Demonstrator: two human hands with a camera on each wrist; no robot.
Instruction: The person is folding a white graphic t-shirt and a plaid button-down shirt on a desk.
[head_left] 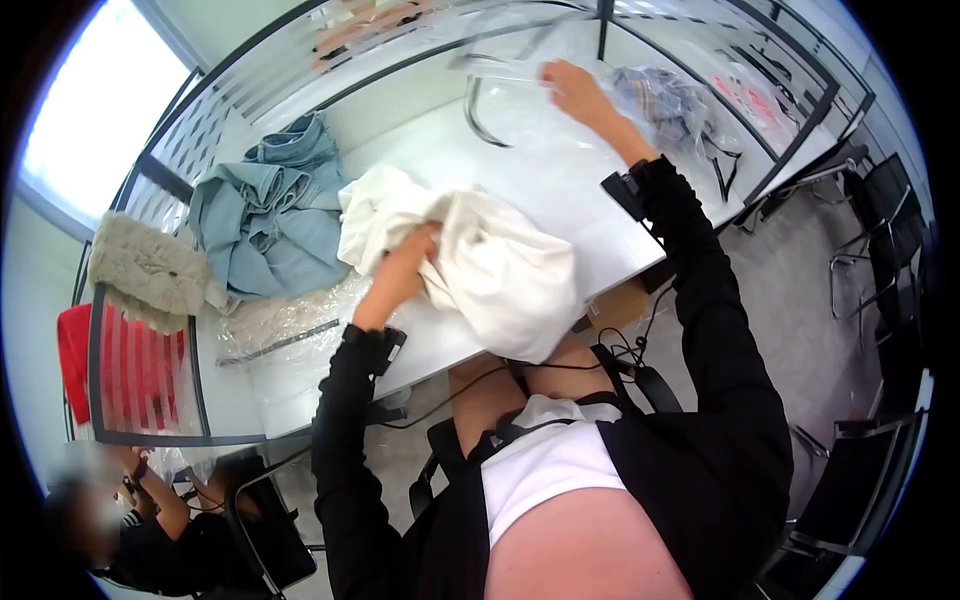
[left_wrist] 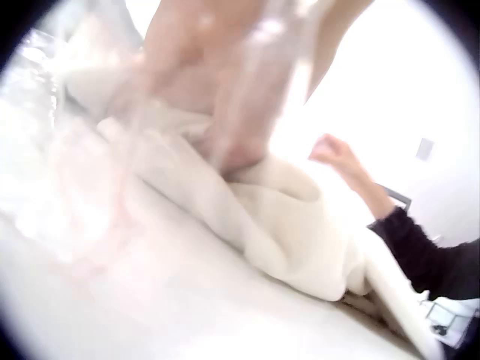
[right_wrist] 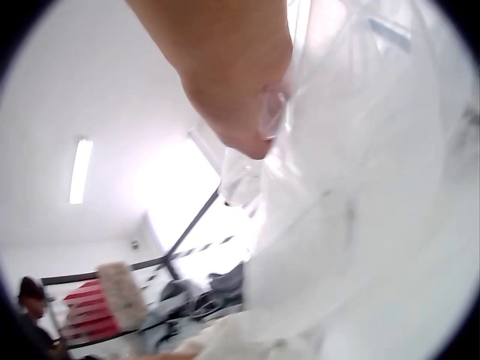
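Bench point(head_left: 560, 190): white top, holds everything below.

White garment point(head_left: 500, 270): biggest item, bunched at the near edge, with its lower part hanging over the edge toward the person's lap.

Blue-grey garment point(head_left: 265, 225): crumpled heap just left of the white one, about touching it.

Clear plastic bag point(head_left: 510, 95): at the far side of the bench, well apart from the white garment. In the right wrist view the film point(right_wrist: 352, 187) drapes down from the fingers.

Beige fleecy piece point(head_left: 145, 265): far left corner, beside the blue-grey heap.

Bagged patterned cloth point(head_left: 660, 100): far right, just beside the right forearm.

Crinkled plastic sheet point(head_left: 290, 325): flat on the bench, below the blue-grey heap.

Left hand point(head_left: 405, 262): fingers curled into the folds of the white garment, gripping it. The left wrist view is blurred, but cloth is bunched against the fingers.

Right hand point(head_left: 572, 88): arm stretched out across the bench, fingertips pinching the clear plastic bag at its top edge.
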